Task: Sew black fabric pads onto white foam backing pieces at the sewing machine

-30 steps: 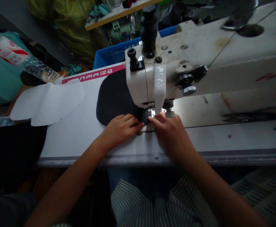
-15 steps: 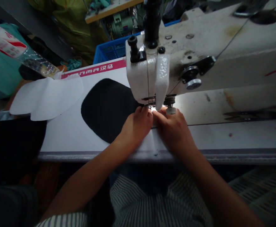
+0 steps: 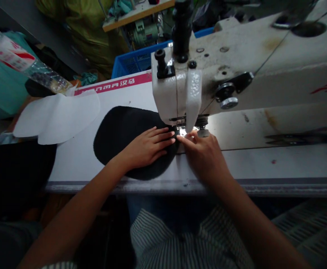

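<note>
My left hand (image 3: 148,147) lies flat on a black rounded fabric piece (image 3: 115,130), fingers stretched toward the needle area. The piece rests on the white sewing table, its right end beneath the head of a sewing machine (image 3: 167,93). My right hand (image 3: 205,151) is closed at the right edge of the black piece, beside the lit presser foot (image 3: 181,129). Its thumb and index finger are bent together, and whatever lies between them is hidden.
White rounded pieces (image 3: 59,119) lie at the left of the table, above another black piece (image 3: 20,175). A plastic bottle (image 3: 31,61) leans behind them. A blue crate (image 3: 132,61) stands past the far edge. Dark scissors (image 3: 295,139) lie under the machine arm.
My left hand has moved left from the needle and flattened out over the black piece. The piece has swung, its lower edge nearer the table front. My right hand stays by the presser foot.
</note>
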Demonstrator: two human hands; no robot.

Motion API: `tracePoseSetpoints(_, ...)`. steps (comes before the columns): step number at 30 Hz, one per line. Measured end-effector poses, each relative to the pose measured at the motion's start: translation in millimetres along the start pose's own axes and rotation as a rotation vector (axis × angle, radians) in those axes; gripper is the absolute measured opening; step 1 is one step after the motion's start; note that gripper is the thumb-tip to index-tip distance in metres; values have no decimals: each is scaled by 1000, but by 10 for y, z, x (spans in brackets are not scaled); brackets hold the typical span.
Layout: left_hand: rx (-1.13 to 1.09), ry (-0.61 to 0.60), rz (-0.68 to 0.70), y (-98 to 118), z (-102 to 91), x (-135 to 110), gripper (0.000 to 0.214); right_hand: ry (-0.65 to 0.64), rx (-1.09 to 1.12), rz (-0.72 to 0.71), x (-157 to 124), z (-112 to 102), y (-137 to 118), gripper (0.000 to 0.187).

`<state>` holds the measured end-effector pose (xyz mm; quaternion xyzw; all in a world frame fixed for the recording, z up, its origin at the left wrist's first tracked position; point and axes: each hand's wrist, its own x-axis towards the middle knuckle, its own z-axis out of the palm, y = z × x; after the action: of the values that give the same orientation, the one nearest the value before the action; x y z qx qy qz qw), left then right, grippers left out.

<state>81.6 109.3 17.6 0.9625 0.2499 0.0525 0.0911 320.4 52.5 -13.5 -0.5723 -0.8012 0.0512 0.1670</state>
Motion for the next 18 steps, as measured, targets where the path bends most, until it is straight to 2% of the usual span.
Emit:
tracePoseSetpoints(6, 39, 75, -182, 116, 125, 133, 42, -13, -47, 50, 69, -8, 3, 41)
tracePoseSetpoints(10, 13, 102, -233, 128, 142, 155, 41, 33, 54, 14, -136, -37, -4, 33)
tracePoseSetpoints(13, -41, 132, -223, 167, 103, 2, 38, 94, 135, -82, -397, -69, -82, 28)
tracePoseSetpoints(15, -101, 123, -209, 253, 58, -165, 41, 84, 147, -144, -532, -78, -160, 32)
tracePoseSetpoints(18, -167, 69, -198, 420, 11, -414, 71, 49, 163, -165, -589, -63, -274, 38)
